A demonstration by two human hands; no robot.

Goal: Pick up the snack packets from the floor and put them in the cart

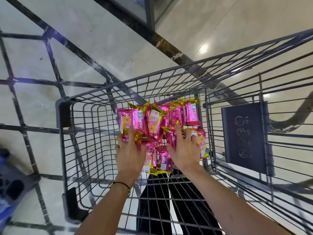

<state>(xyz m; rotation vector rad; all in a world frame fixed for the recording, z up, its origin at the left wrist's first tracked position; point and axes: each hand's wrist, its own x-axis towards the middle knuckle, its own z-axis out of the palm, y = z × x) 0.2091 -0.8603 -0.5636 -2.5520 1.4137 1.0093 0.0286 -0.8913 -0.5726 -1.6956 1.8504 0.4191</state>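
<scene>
Apparently a shop: wire shopping cart [152, 74]; glossy cream floor tiles [101, 39]; dark marble strips [162, 46] underfoot

Packets piled in a cart, with two hands resting on the pile.

Seen from above, the cart [135, 79] stands on the floor [101, 39]. The packets [155, 123] lie heaped in its basket, from the middle toward the far side. The left hand [129, 155] lies with fingers spread on the near left of the pile. The right hand [184, 150] lies on the near right, with packets between the two hands. A panel [243, 133] sits in the cart's right section, past a wire divider and apart from the pile. Legs [152, 209] show through the near mesh, under the forearms.
</scene>
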